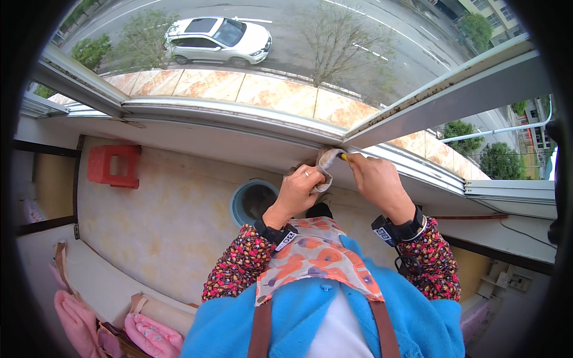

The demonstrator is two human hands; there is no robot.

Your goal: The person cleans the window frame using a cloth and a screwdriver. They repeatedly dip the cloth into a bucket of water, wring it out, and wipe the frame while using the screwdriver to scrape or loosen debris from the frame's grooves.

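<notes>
From my remote seat I see the left hand (298, 192) gripping the bunched cloth (327, 160) beside the window frame (436, 98); the right hand (380, 184) has fingers closed around a yellow handle (344, 157). I judge the cloth light, limp, best pinched by its folds; the handle stiff.

As pale, mottled floor (161, 221), carries a round blue plastic basin (236, 209) and, left of that basin, a red plastic stool (101, 167).

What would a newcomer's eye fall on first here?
The white car outside, at upper left, probably stands out first. By the window frame, the left hand grips a pale cloth and the right hand a small yellow item. A red stool sits on the floor, far left.
</notes>
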